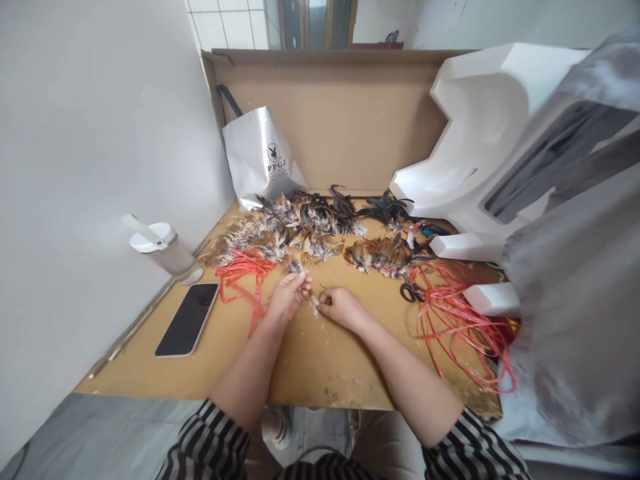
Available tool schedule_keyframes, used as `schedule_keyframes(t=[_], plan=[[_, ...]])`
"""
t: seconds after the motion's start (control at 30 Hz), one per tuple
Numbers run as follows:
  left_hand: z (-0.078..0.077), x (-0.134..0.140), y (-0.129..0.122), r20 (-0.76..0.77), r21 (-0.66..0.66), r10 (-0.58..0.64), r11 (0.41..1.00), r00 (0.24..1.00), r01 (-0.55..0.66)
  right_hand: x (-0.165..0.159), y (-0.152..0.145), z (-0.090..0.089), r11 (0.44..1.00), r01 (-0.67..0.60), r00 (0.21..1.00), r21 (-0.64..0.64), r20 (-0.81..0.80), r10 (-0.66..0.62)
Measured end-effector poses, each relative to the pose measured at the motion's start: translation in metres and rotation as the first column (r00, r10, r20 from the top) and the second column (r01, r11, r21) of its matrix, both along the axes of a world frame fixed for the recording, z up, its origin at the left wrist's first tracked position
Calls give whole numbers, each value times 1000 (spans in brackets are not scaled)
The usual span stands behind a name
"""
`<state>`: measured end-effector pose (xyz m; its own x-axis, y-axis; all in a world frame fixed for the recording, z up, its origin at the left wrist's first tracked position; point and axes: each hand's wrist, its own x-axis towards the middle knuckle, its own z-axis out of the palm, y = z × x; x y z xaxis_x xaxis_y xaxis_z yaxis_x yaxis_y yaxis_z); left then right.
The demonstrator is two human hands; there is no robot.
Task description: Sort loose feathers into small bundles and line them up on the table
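My left hand (290, 295) is closed in a pinch on a small tuft of brown feathers (294, 259), just in front of the larger feather pile (280, 230). Close by on its right, my right hand (345, 308) has thumb and finger pressed together at a small pale feather (314, 304). The two hands are a little apart. A separate heap of orange-brown feathers (380, 253) lies beyond my right hand, with dark feathers (387, 208) behind it. Whitish bits of fluff are scattered on the tabletop below the hands.
Red plastic strips (243, 267) lie left of my hands, near a phone (187, 320) and a lidded cup (167, 250). Black-handled scissors (411, 291) and tangled red string (455, 320) are on the right. A silver bag (263, 160) and white foam (480, 133) stand behind.
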<state>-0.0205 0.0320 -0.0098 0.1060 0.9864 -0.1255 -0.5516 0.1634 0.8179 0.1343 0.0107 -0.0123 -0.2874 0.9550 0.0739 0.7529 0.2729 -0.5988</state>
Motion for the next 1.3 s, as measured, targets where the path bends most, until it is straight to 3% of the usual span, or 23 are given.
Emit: schedule_keyframes(t=[0.13,0.27,0.4,0.53,0.7,0.8,0.97,1.17,1.3], plan=[[1,1,0,2,-7,1,1000,1000,-1,0,2,-1,1000,20,999,2,-32,-20],[0,0,-1,1,-26,-11,1000,1000,11,9,11,-4,984,39,957,-174,-275,-87],[-4,1,0,-10,-19,-69,997,998,68,14,17,-4,936,28,815,-351,-534,-225],[-7,2,0,-22,-33,-108,994,994,107,15,20,-2,875,-2,643,-485,-671,-370],[-7,3,-2,-41,-62,-142,988,989,140,18,23,2,842,-89,469,-532,-768,-436],[-8,4,-3,-82,-69,-155,986,984,150,17,22,5,861,-34,468,-508,-769,-435],[-6,7,-6,-151,-80,-169,984,974,159,12,16,12,916,52,539,-398,-761,-361],[-5,11,-10,-288,-71,-213,977,934,201,10,14,14,921,58,559,-385,-752,-350],[-5,9,-8,-257,-48,-195,981,947,189,11,15,13,915,72,566,-398,-739,-366]])
